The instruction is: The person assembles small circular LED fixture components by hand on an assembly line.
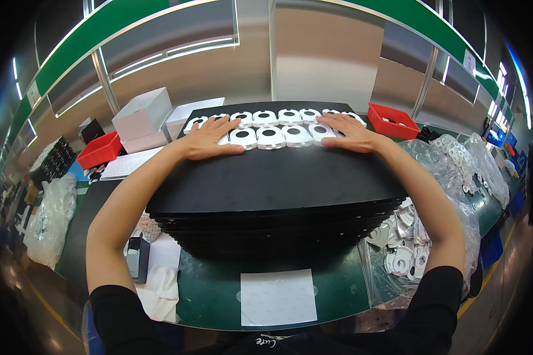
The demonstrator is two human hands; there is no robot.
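Note:
Two rows of white round parts with dark centres [270,136] lie side by side along the far end of a black board [266,180]. This board tops a tall stack of black boards [278,232]. Over the left end of the rows my left hand [212,139] lies flat with its fingers spread, touching the parts there. My right hand [350,135] rests the same way at the right end, fingers stretched across the parts. Both hands are open and grip nothing. The parts under my palms and fingers are partly hidden.
Red bins [392,120] stand right and left of the stack; white boxes [142,118] sit at the back left. At right, clear plastic bags hold loose white parts [400,260]. A white sheet [278,297] lies on the green table in front, a dark small box [138,259] to its left.

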